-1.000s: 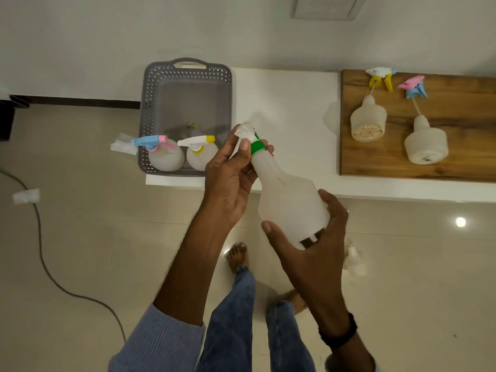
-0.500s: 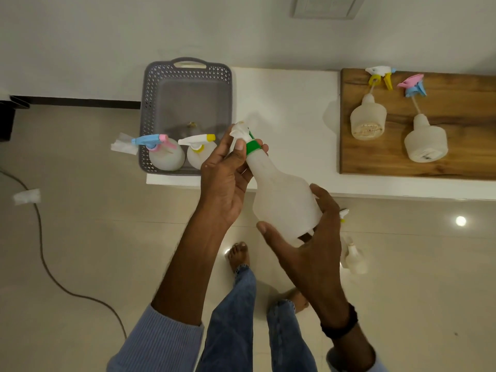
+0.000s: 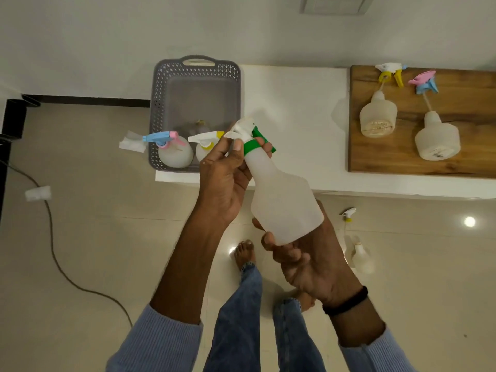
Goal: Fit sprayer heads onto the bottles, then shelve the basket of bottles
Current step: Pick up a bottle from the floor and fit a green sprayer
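Note:
A frosted white bottle is held tilted in front of me, neck pointing up-left. My right hand cups its base from below. My left hand pinches the white-and-green sprayer head on its neck, fingers around the green collar. A grey basket stands on the white counter and holds two bottles with heads on: a blue-pink one and a white-yellow one. Two more bottles lie on a wooden board, each with a loose-looking sprayer head at its neck.
The counter's front edge runs just beyond my hands. On the floor lie a grey cable, paper scraps, and what looks like a reflection of a bottle at the right. My legs and bare feet are below.
My right hand has shifted from the bottle's side to under its base, and the bottle has risen a little. My left hand's fingers have turned on the green collar.

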